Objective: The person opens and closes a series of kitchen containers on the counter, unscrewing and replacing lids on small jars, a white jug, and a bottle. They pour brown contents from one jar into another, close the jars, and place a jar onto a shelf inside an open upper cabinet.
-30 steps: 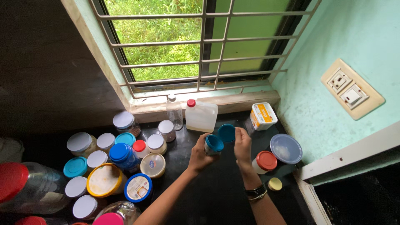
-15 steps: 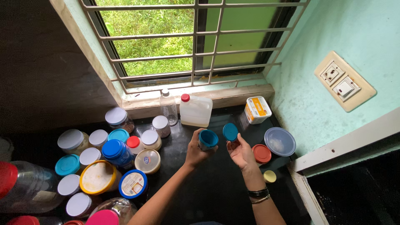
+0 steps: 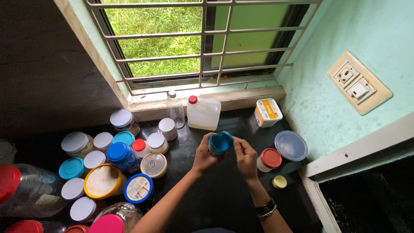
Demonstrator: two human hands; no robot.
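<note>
You are holding a small jar [image 3: 217, 145] in your left hand [image 3: 204, 156], the fingers wrapped round its body from the left and near side, so that grip is clamped on the jar. The jar is standing roughly upright above the dark bench [image 3: 215, 194], its long axis running up toward you and its blue-rimmed mouth facing the camera.

Your right hand [image 3: 245, 156] is closing on the blue lid [image 3: 227, 138], pinching it at its right edge; that grip is together on the lid. The lid is tilting, its near-left edge touching the far-right part of the jar's rim, the rest lifting away to the far right. So the lid is lying just far and right of the mouth it belongs over, hinged on that one contact, and not flat on it. The right hand is the nearer one to the lid; the left hand is below and left of it, carrying the jar.

Just right of your right hand a white jar with a red lid [image 3: 269, 159] is standing on the bench, with a clear round tub [image 3: 290, 146] beyond it and a small yellow cap [image 3: 279, 182] nearer you. A white jug with a red cap [image 3: 203, 113] is standing far of the hands, against the window ledge, and a crowd of lidded jars [image 3: 108, 164] is filling the left side of the bench.
</note>
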